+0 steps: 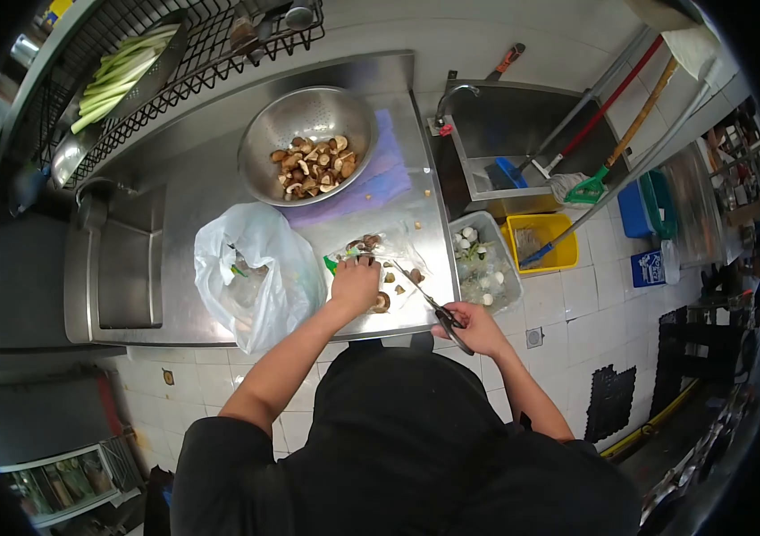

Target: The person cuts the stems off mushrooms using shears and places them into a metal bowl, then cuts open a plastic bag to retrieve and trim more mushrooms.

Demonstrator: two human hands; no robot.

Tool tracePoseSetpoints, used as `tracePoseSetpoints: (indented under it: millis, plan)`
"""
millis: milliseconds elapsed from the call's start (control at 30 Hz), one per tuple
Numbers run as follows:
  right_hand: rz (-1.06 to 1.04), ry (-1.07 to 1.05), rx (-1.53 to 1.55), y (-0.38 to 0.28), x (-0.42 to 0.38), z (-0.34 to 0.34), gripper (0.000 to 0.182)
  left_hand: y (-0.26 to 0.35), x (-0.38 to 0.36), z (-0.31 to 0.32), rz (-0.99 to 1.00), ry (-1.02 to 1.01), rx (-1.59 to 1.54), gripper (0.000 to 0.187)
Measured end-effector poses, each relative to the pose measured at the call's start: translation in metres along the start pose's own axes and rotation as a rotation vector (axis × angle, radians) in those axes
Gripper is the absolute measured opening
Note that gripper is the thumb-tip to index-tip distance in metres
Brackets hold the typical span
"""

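Observation:
My right hand (476,330) grips a pair of scissors (445,317) by the dark handles, near the counter's front edge. The blades point up and left toward some loose mushroom pieces. My left hand (357,284) is on a clear plastic bag with brown mushrooms (366,243) in it; its fingers are curled, and what lies under them is hidden. A mushroom (381,302) rests on the counter beside this hand. Farther back, a steel colander (259,121) holds many mushrooms (313,167) on a purple cloth (389,161).
A white plastic bag (259,246) stands left of my hands. Right of the counter are a clear bin (509,299) with mushroom scraps and a yellow bucket (569,255). A sink (156,259) is at left, and mop handles (608,103) lean over another basin.

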State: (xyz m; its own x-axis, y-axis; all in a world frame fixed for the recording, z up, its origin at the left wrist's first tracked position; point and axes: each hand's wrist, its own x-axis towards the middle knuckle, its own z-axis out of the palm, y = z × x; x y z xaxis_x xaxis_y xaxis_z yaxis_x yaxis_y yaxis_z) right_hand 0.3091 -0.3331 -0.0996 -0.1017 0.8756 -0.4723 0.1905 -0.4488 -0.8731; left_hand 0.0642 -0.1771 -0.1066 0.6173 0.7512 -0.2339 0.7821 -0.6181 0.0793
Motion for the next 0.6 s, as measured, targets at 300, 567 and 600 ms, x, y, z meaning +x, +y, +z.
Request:
tracePoseSetpoints:
  millis: [300,567,600]
  plan:
    - [-0.218,0.176,-0.391,-0.027,-0.028,0.003,0.054,-0.010,-0.001,0.013,-0.179,0.229,-0.867,0.027]
    - [-0.407,0.319,-0.695,-0.018,-0.028,0.012,0.061,-0.001,-0.001,-0.005,-0.487,0.203,-1.723,0.026]
    - [-0.380,0.293,-0.736,-0.023,-0.028,0.014,0.062,0.003,-0.004,-0.009,-0.494,0.179,-1.704,0.027]
